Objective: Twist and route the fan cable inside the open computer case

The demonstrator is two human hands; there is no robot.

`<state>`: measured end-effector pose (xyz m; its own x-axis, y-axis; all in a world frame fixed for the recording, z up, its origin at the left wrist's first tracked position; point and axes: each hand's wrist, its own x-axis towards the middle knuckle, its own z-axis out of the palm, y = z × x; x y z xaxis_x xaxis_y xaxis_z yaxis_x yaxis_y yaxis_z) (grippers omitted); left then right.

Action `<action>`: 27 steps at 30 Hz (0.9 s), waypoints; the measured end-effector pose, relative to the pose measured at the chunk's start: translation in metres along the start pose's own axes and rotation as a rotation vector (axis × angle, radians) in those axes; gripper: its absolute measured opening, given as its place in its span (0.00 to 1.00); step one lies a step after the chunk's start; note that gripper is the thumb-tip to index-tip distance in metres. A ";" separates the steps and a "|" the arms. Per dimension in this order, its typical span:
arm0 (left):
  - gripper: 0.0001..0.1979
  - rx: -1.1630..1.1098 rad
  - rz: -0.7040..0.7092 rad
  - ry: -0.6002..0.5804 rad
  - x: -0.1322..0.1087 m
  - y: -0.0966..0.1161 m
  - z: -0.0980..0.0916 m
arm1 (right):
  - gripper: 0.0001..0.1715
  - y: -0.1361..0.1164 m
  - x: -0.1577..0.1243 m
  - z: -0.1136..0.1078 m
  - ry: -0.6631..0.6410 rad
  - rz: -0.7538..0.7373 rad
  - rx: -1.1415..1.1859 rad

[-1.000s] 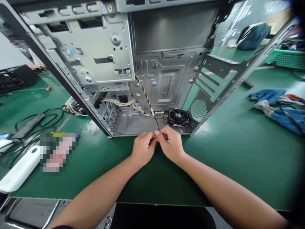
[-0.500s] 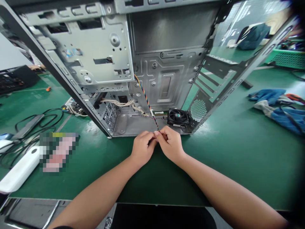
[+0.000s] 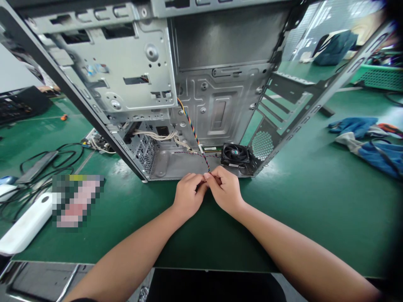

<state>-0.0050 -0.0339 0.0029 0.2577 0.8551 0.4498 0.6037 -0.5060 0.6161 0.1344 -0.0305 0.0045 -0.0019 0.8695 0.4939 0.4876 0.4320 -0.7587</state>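
Observation:
A twisted multicoloured cable (image 3: 193, 127) runs from under the drive bay (image 3: 135, 67) of an open computer case (image 3: 220, 105) down to my fingers. My left hand (image 3: 189, 193) and my right hand (image 3: 224, 188) meet at its lower end, just outside the front edge of the case floor. Both are closed on the cable, fingertips pinched together; the end between them is hidden. To the right of the cable, a black cooling fan (image 3: 235, 154) lies on the case floor. A bundle of pale wires (image 3: 157, 135) hangs at the left inside the case.
On the left lie a white power strip (image 3: 27, 222), black cords (image 3: 67, 153) and a blurred-out patch. Blue and white gloves (image 3: 374, 147) rest on the green table (image 3: 330, 201) at right. Behind them stands a green basket (image 3: 378, 78). Another person's hand (image 3: 48, 90) shows at far left.

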 end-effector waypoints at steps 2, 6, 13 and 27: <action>0.09 0.000 0.001 0.007 0.000 0.000 0.000 | 0.17 0.000 0.000 0.000 -0.001 0.002 0.004; 0.08 -0.002 0.012 0.030 -0.001 0.000 0.001 | 0.16 -0.001 0.000 -0.001 -0.007 0.009 0.009; 0.10 -0.025 0.005 -0.003 -0.002 0.001 0.000 | 0.16 -0.001 -0.001 0.000 0.007 -0.011 0.003; 0.09 -0.033 0.020 -0.004 -0.002 0.000 0.001 | 0.16 0.000 -0.001 0.001 0.010 -0.006 0.023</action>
<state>-0.0050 -0.0352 0.0018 0.2726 0.8450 0.4602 0.5733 -0.5267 0.6276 0.1335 -0.0310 0.0042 0.0042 0.8646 0.5024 0.4678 0.4423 -0.7652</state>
